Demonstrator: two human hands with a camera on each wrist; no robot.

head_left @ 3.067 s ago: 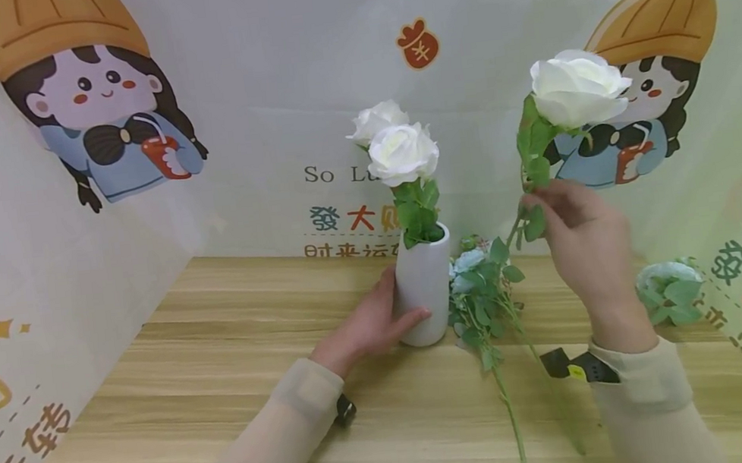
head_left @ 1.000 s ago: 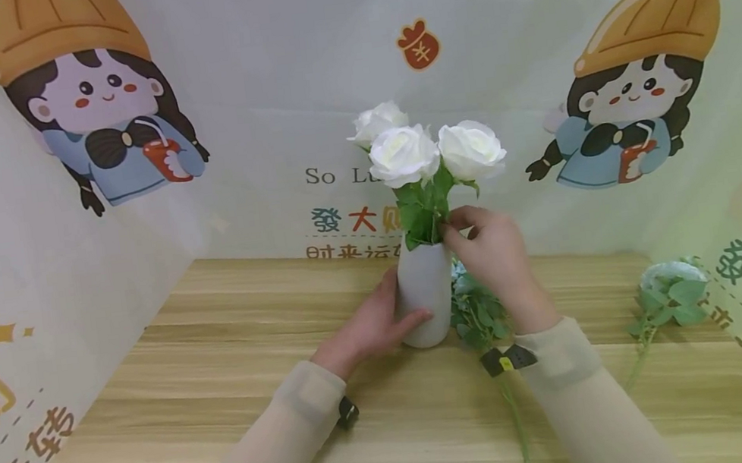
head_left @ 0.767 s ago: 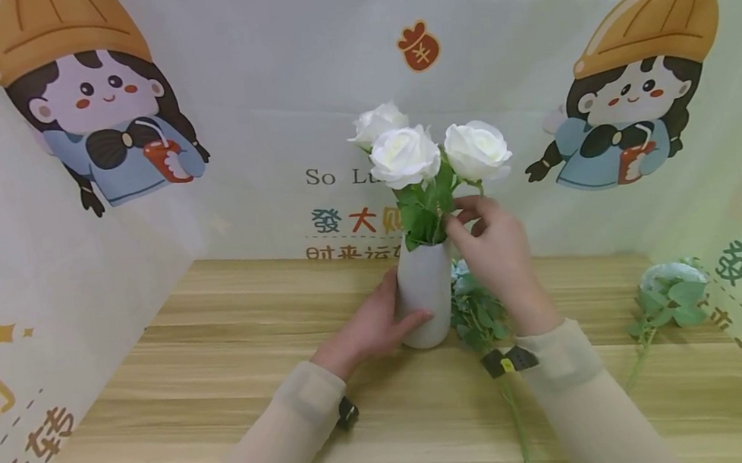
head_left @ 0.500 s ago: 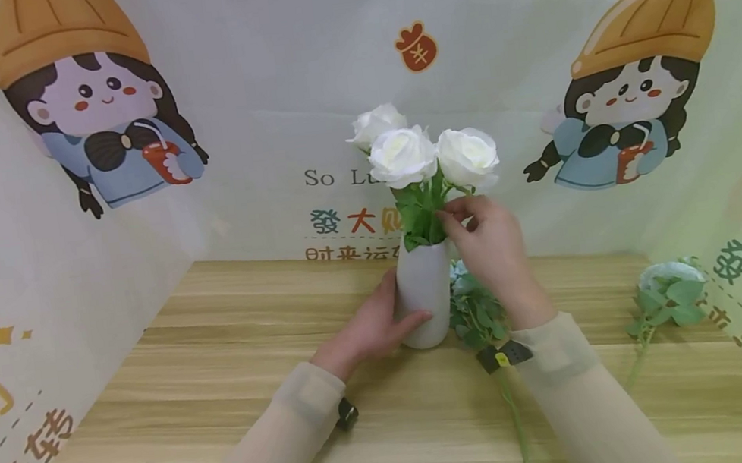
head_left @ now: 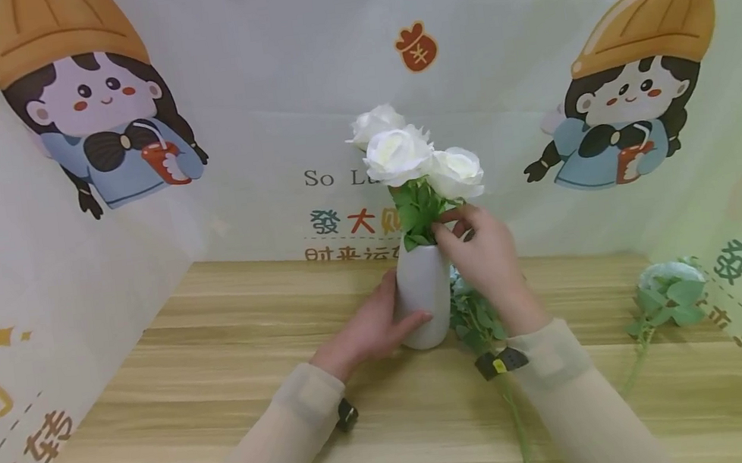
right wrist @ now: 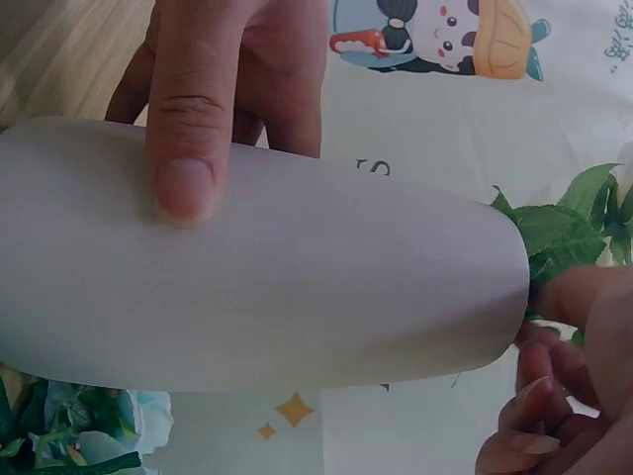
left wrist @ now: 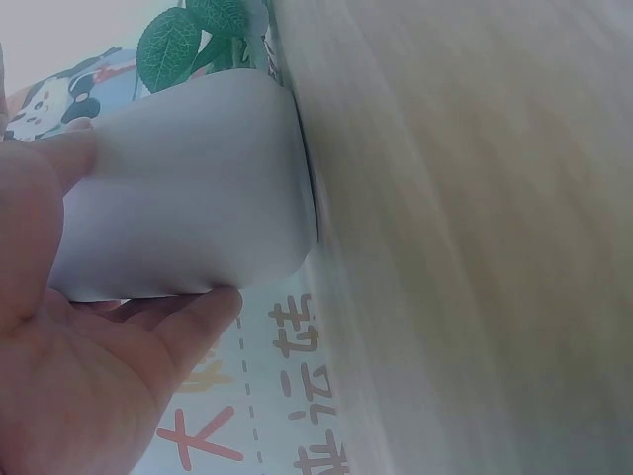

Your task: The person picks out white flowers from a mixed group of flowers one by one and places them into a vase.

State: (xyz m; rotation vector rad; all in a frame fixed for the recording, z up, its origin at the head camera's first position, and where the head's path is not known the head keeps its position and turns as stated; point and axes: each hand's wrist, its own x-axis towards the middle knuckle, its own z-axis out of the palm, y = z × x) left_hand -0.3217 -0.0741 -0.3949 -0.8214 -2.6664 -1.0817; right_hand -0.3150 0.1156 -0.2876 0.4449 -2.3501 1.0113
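A white vase [head_left: 423,294] stands upright on the wooden table. My left hand [head_left: 371,325] grips its lower body from the left, thumb across the front; the left wrist view shows the hand [left wrist: 89,366] curled round the vase [left wrist: 188,188]. Two white roses [head_left: 398,156] rise from the vase's mouth. A third white rose [head_left: 457,173] leans to the right, its stem pinched by my right hand [head_left: 479,250] at the rim. In the right wrist view the right fingertips [right wrist: 554,297] touch green leaves [right wrist: 559,237] at the vase's mouth. The stem inside the vase is hidden.
A pale blue flower with green leaves [head_left: 477,315] lies right of the vase, partly behind my right wrist, its stem [head_left: 516,421] reaching toward me. Another pale blue flower [head_left: 672,293] lies at the table's right. A printed cloth [head_left: 285,81] hangs behind and at the sides.
My right hand has brought the third rose from the right to the vase and lowered it beside the others. Its bloom has since dropped slightly and moved left. The left hand keeps its grip.
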